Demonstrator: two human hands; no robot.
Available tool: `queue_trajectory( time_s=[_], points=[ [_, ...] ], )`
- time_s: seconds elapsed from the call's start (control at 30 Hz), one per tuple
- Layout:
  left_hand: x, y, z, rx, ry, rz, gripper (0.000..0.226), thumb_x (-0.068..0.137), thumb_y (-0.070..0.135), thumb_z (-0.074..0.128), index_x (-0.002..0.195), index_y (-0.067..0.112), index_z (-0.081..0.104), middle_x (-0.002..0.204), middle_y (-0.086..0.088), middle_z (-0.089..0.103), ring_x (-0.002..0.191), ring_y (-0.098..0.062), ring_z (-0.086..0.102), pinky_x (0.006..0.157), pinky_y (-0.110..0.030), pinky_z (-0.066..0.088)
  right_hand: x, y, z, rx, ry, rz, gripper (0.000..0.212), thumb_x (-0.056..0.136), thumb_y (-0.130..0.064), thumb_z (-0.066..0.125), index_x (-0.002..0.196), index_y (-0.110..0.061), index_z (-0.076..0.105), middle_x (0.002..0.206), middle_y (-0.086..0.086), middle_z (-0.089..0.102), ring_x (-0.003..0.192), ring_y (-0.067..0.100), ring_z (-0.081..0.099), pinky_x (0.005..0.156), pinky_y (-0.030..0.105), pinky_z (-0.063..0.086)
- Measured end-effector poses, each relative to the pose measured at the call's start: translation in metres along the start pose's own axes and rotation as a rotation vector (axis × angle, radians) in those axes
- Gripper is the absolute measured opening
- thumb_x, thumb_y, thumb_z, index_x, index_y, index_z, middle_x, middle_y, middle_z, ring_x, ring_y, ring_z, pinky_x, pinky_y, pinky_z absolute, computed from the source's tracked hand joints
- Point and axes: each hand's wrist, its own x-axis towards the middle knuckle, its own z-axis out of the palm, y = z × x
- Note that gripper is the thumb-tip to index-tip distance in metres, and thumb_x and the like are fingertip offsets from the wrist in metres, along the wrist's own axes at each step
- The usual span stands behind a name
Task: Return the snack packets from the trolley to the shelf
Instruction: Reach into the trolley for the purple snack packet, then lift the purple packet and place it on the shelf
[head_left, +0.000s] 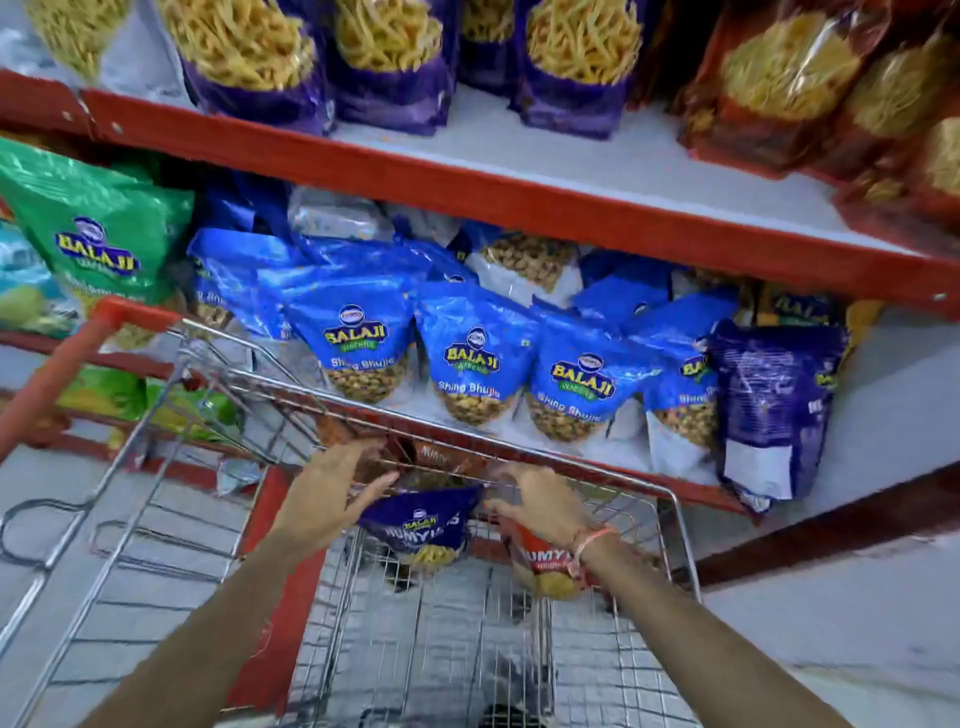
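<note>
Two bare hands are seen lowered into the far end of a wire trolley (675, 525) drawn up against a red-edged shelf (519, 202). The left hand (332, 493) is held released, fingers spread, just above and to the left of a dark blue snack packet (421, 530), which is stood in the basket between the two hands; whether the fingertips touch it cannot be told. The right hand (535, 506), with a pink thread worn at the wrist, is curled at the upper edge of a red snack packet (545, 566), which is seen beneath the wrist against the basket's right side; whether the packet is truly grasped cannot be told, since the fingers are blurred. A brown packet (441, 457) is glimpsed behind the basket's far rim, partly hidden.

On the lower shelf board just beyond the trolley, a row of bright blue packets (467, 364) marked "Balaji" is stood upright, and a dark purple packet (769, 405) is leaned at the right end of the row. A green packet (98, 239) is set to the left. On the upper board, purple packets (389, 62) of yellow sticks and red packets (810, 88) are lined up. A pale tiled floor (831, 649) is seen below the shelf unit.
</note>
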Motion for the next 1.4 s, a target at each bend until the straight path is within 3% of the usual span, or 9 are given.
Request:
queue_trajectory(
  time_s=[0.2,0.33,0.43,0.53,0.63,1.03,1.23,1.3,1.4],
  points=[
    [-0.015,-0.038,0.039,-0.16,-0.2,-0.453,0.079,0.062,0.057,0.074,0.127,0.019,0.049,0.095,0.003,0.069,0.076,-0.015,0.062,0.072,-0.03,0.051,0.028,0.018,0.026,0.074,-0.312,0.222,0.052,0.084,-0.039,0.068,0.124,-0.008,0.058,0.119,0.009,0.068,0.113,0.029,0.062,0.094,0.034,0.047],
    [-0.003,-0.047,0.064,-0.169,-0.287,-0.626,0.062,0.064,0.035,0.082,0.12,0.014,0.063,0.103,-0.014,0.074,0.094,-0.029,0.067,0.073,-0.032,0.049,0.053,0.019,0.037,0.321,-0.549,0.288,0.053,0.083,-0.033,0.072,0.129,-0.011,0.058,0.125,0.006,0.066,0.119,0.025,0.06,0.106,0.039,0.047],
    [0.003,-0.048,0.08,-0.281,-0.279,-0.701,0.041,0.068,0.019,0.082,0.106,0.007,0.071,0.09,-0.02,0.076,0.07,-0.024,0.065,0.063,-0.038,0.052,0.062,0.023,0.056,0.349,-0.499,0.322,0.042,0.079,-0.022,0.074,0.118,-0.008,0.065,0.12,0.01,0.069,0.11,0.025,0.064,0.098,0.038,0.053],
    [0.004,-0.05,0.091,-0.359,-0.181,-0.805,0.034,0.071,0.014,0.08,0.099,-0.002,0.072,0.069,-0.015,0.071,0.054,-0.017,0.055,0.039,-0.017,0.038,0.066,0.023,0.072,0.385,-0.355,0.374,0.035,0.075,-0.024,0.078,0.103,-0.004,0.07,0.097,0.006,0.072,0.088,0.021,0.067,0.074,0.027,0.055],
    [0.008,-0.052,0.096,-0.386,-0.108,-0.931,0.033,0.072,0.011,0.077,0.098,-0.008,0.069,0.059,-0.006,0.058,0.05,-0.015,0.047,0.032,-0.016,0.034,0.068,0.02,0.082,0.389,-0.18,0.408,0.034,0.075,-0.025,0.079,0.098,-0.001,0.074,0.096,0.015,0.076,0.092,0.027,0.072,0.08,0.033,0.058],
    [0.002,-0.053,0.057,-0.141,0.06,-0.639,0.014,0.079,0.004,0.069,0.079,-0.009,0.073,0.072,-0.025,0.072,0.063,-0.028,0.064,0.057,-0.026,0.035,0.04,-0.007,0.052,0.188,0.005,0.142,0.026,0.081,-0.032,0.073,0.104,-0.02,0.078,0.093,0.007,0.079,0.086,0.021,0.071,0.077,0.036,0.057],
    [0.003,-0.018,0.009,-0.511,0.272,-0.434,0.013,0.076,-0.001,0.069,0.074,0.011,0.073,0.053,0.01,0.061,0.042,0.004,0.051,0.044,-0.006,0.037,0.012,-0.023,0.005,0.292,0.219,0.03,0.009,0.08,-0.017,0.073,0.077,-0.009,0.078,0.065,0.007,0.073,0.058,-0.012,0.058,0.052,0.004,0.036],
    [0.008,-0.002,-0.008,-0.631,0.315,-0.358,0.011,0.079,-0.001,0.067,0.08,0.008,0.073,0.063,0.007,0.066,0.052,0.009,0.055,0.05,-0.005,0.041,0.006,-0.03,-0.012,0.311,0.234,0.001,0.023,0.084,-0.016,0.072,0.062,-0.012,0.068,0.043,0.002,0.056,0.05,-0.015,0.054,0.05,0.014,0.033],
    [0.016,0.023,-0.035,-0.845,0.384,-0.27,0.015,0.083,-0.006,0.06,0.09,0.004,0.069,0.074,0.013,0.072,0.064,0.008,0.062,0.065,-0.005,0.05,-0.005,-0.044,-0.041,0.327,0.312,-0.042,0.032,0.088,-0.023,0.068,0.06,-0.026,0.054,0.05,-0.013,0.05,0.047,-0.003,0.052,0.054,0.023,0.031]
  ],
)
